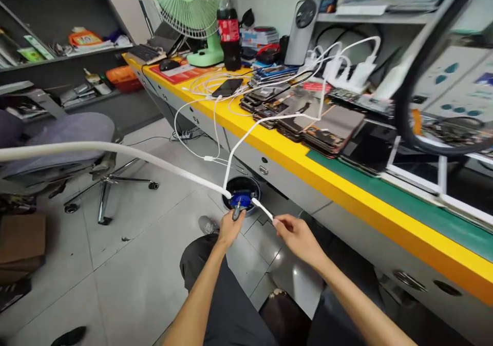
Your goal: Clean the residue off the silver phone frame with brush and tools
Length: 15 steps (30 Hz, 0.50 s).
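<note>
My left hand is closed around a small tool with a dark grey handle. Its tip is brassy and its exact kind is not clear. My right hand pinches a short length of white cable, whose far end is near the tool. To the left, a thick-looking white cable comes in from the frame's edge and ends close to the tool; another stretch runs there from the bench. Beneath both hands is a round dark bin with something blue in or over it.
Along the right runs a yellow-edged bench bearing several phones and parts, a charger block, a cola bottle and a green fan. A swivel chair is at left. A black ring-shaped frame overhangs the right.
</note>
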Each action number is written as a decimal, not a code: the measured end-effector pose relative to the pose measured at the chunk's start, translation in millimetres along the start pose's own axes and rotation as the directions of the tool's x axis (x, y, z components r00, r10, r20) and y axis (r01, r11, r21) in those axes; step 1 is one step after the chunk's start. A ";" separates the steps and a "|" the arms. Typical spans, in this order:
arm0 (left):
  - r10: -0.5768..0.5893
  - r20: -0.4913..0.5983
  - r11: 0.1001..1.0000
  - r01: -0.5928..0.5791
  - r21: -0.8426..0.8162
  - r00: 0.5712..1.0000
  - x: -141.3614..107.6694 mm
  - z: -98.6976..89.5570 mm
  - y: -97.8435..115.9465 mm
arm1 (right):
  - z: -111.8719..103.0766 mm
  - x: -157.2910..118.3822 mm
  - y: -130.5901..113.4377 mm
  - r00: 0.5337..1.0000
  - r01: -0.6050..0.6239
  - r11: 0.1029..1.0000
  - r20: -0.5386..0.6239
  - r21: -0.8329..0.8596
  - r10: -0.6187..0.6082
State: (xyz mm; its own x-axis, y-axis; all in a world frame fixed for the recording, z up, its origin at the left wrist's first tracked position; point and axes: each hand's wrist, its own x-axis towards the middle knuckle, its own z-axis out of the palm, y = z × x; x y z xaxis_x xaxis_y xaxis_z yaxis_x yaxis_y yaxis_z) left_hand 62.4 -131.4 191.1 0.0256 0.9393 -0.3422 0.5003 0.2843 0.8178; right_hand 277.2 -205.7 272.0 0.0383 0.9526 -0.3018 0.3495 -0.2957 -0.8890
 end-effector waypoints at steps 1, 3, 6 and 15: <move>-0.003 -0.004 1.000 0.003 0.017 1.000 12.4 0.3 -4.9 | 7.1 22.1 -0.1 1.000 -0.025 1.000 0.010 -0.012 0.025; -0.020 -0.002 0.999 0.021 0.030 1.000 36.9 -0.9 -14.2 | 20.2 62.3 -0.8 0.996 -0.080 0.996 0.029 -0.035 0.081; -0.031 0.008 0.998 0.031 0.053 0.999 70.3 -7.5 -29.2 | 37.0 110.4 1.4 0.984 -0.165 0.985 0.059 -0.058 0.168; -0.043 0.138 0.979 0.014 0.202 0.989 121.1 -26.5 -66.9 | 76.1 177.3 32.6 0.957 -0.269 0.960 0.087 -0.079 0.276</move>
State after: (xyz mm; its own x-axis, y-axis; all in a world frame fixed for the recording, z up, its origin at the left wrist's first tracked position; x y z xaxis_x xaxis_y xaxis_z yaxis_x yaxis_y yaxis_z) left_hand 9.1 -31.6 107.2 0.1236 0.8906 -0.4377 0.6655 0.2528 0.7023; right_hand 224.1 -51.9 163.3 0.0519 0.8243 -0.5638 0.3995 -0.5346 -0.7447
